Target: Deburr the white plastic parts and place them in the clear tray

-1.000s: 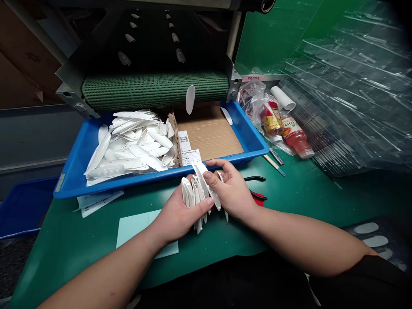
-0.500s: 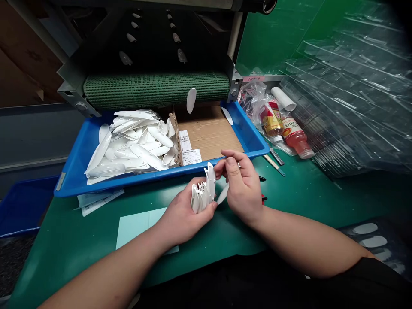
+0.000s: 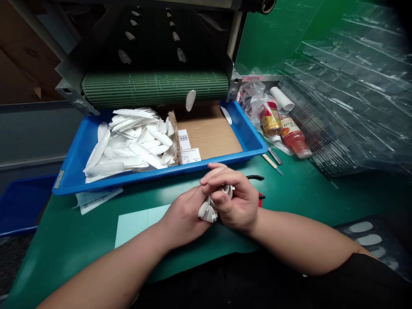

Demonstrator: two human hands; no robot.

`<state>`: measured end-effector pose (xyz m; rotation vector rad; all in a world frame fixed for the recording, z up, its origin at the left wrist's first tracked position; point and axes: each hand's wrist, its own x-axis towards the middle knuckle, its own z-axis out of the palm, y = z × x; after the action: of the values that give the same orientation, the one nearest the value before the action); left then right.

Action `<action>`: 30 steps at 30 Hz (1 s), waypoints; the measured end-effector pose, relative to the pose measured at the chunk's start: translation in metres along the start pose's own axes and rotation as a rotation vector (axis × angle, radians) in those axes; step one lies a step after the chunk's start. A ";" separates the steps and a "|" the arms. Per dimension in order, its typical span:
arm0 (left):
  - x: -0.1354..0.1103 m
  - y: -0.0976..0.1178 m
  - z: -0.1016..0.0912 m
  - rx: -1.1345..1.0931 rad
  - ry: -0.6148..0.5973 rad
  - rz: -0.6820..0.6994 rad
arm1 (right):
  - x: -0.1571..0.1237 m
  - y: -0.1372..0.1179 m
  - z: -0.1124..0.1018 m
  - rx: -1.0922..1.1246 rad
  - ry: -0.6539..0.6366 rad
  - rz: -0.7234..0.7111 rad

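The blue tray [image 3: 251, 135] stands on the green worktop [image 3: 80, 249], & all places here are told from it. On the near side of the tray, in front of its long edge, the left hand [image 3: 185, 216] is curled around a bunch of white pieces [image 3: 207, 213]. The right hand [image 3: 240, 201] is also closed on this bunch, w/ its bent fingers over the top, so both hands are together & touching. The exact no. of pieces is hidden by the fingers.

Inside the tray, at its left, lies a loose pile of similar parts [image 3: 138, 146]. At its right is a cardboard sheet [image 3: 209, 131], w/ a paper label [image 3: 190, 156] near the front edge. One single part [image 3: 226, 115] leans at the tray's far right corner.

Beyond the tray is a green belt [image 3: 154, 88]; small parts also lie farther back on it.

Near side of tray, partly under the left arm: a light blue sheet [image 3: 135, 223]. Behind the right hand, pliers [image 3: 255, 177] show only in part. Right of tray: a bottle w/ red liquid [image 3: 294, 137], a white roll [image 3: 282, 98], etc.
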<state>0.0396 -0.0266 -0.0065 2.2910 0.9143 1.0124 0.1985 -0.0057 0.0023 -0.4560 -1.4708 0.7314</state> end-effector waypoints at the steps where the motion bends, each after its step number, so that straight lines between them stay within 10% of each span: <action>1: 0.000 -0.001 0.000 0.022 0.031 0.047 | 0.002 -0.001 -0.001 -0.013 -0.022 -0.053; 14: 0.001 -0.001 -0.001 -0.185 0.047 -0.198 | 0.000 0.005 -0.007 -0.080 -0.240 0.077; 30: 0.001 -0.003 -0.005 -0.303 -0.027 -0.348 | -0.009 0.011 -0.010 0.050 -0.207 0.310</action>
<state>0.0348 -0.0234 -0.0046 1.8150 1.0264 0.8943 0.2074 -0.0026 -0.0123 -0.5914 -1.5883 1.0854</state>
